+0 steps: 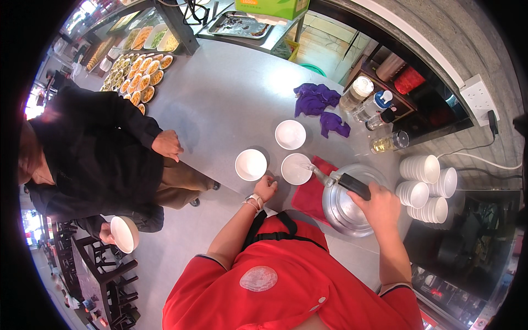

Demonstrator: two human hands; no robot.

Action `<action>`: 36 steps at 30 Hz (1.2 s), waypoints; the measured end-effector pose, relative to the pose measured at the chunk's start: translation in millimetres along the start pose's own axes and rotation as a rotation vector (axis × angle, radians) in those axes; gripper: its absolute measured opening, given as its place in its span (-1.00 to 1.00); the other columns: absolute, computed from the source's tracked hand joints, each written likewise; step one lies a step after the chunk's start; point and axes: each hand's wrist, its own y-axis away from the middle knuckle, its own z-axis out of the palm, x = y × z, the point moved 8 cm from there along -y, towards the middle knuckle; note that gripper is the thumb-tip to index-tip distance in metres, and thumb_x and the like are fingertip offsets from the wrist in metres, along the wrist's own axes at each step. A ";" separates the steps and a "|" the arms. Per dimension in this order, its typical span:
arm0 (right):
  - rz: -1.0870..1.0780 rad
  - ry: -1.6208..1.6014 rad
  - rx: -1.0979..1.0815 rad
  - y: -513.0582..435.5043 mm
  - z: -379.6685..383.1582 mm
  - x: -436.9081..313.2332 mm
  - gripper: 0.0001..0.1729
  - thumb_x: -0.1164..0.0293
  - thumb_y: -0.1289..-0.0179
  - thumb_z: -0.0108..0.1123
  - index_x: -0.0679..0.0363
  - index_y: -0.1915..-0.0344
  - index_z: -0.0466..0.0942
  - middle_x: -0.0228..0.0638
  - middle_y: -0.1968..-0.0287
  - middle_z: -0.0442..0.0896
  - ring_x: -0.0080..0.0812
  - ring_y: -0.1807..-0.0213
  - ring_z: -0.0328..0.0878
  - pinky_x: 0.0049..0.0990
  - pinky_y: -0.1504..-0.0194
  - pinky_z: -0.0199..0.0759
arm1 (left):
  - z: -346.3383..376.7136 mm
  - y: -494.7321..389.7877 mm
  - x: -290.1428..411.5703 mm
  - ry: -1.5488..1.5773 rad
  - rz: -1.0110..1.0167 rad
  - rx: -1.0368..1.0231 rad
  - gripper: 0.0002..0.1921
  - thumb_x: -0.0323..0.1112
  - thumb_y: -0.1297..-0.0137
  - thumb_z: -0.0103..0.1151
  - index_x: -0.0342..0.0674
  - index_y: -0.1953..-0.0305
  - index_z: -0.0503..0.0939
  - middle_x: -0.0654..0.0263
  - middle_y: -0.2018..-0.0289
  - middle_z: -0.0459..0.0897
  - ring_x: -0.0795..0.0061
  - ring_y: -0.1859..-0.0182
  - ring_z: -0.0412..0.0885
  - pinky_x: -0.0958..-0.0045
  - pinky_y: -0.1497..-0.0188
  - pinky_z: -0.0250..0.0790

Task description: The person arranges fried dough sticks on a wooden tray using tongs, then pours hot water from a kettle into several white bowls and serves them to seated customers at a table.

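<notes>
My right hand [381, 204] grips the black handle [354, 185] of a large aluminium kettle [350, 214]. The kettle's spout [319, 175] reaches over a white bowl [292, 175], and liquid seems to run from its tip into the bowl. Part of the kettle lies over a folded red cloth [307, 202]. At the counter's near edge rests my left hand [265, 189], fingers curled, with nothing visible in it. Just beyond it stands a second white bowl [250, 165]. A third white bowl [290, 134] is farther back.
Purple cloths [315, 99] lie near drink bottles [373, 106] on the grey counter [214, 103]. Stacked white bowls [418, 169] stand at right. Across the counter's left corner, a person in black [99, 152] holds a bowl [124, 234]. Small filled dishes [142, 80] crowd the far left.
</notes>
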 end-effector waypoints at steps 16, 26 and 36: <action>0.046 -0.109 0.097 32.1 7.5 51.9 -0.38 -0.15 0.16 0.48 0.18 0.55 0.47 -0.21 0.64 0.54 -0.12 0.62 0.55 -0.26 0.58 0.42 | 27.4 5.1 50.6 0.274 0.357 0.160 -0.47 -0.10 -0.55 -0.23 -0.26 -0.40 0.16 0.03 -0.20 0.31 0.34 0.23 0.61 0.44 0.23 0.56; 0.093 -0.246 0.117 57.2 23.7 89.4 -0.41 -0.07 0.18 0.52 0.20 0.57 0.47 -0.16 0.63 0.53 -0.07 0.61 0.52 -0.22 0.56 0.41 | 48.8 -14.5 39.5 0.647 0.237 0.126 -0.50 -0.11 -0.59 -0.34 -0.21 -0.41 0.17 0.09 -0.21 0.46 0.25 -0.09 0.59 0.39 0.24 0.60; 0.186 -0.295 0.086 75.9 31.3 102.8 -0.46 0.05 0.23 0.56 0.23 0.57 0.46 -0.11 0.58 0.55 0.00 0.54 0.53 -0.17 0.51 0.39 | 12.4 12.2 62.3 0.249 0.467 0.383 -0.58 -0.24 -0.57 -0.25 -0.39 -0.25 0.39 -0.02 -0.07 0.58 0.17 -0.14 0.55 0.32 -0.20 0.33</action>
